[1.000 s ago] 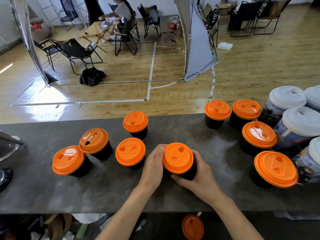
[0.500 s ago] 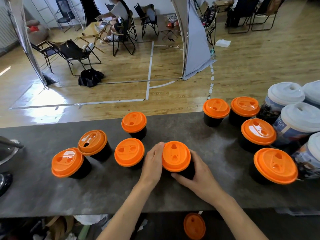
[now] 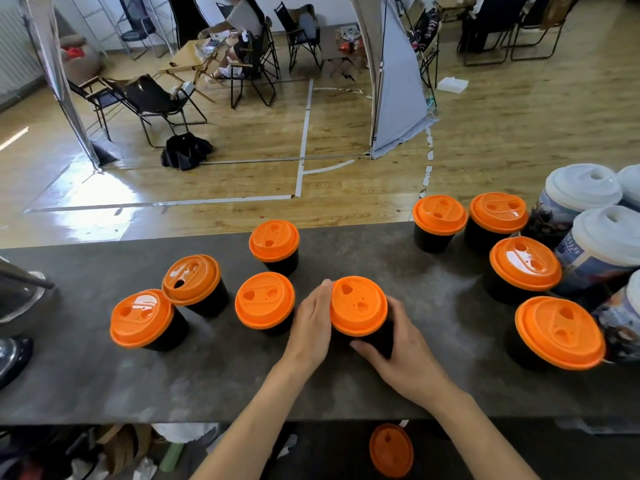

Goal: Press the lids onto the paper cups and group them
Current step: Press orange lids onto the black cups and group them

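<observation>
Both hands grasp one black paper cup (image 3: 379, 341) with its orange lid (image 3: 358, 305) on, at the middle of the worktop (image 3: 242, 382). The left hand (image 3: 311, 323) has its fingers bent along the cup's left side. The right hand (image 3: 405, 355) is curled round the right side. Since one second ago, hands and cup have kept their place, just beside the nearest lidded cup (image 3: 265, 299).

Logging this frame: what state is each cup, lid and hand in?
Held cup, upright, lid on, between both hands.
Left hand, grips held cup.
Right hand, grips held cup.
Second cup from left, lid looks tilted, not seated.
Other orange-lidded cups, upright, lids on.
White-lidded cups, upright, closed.
Loose lid, below the counter, on no cup.
</observation>
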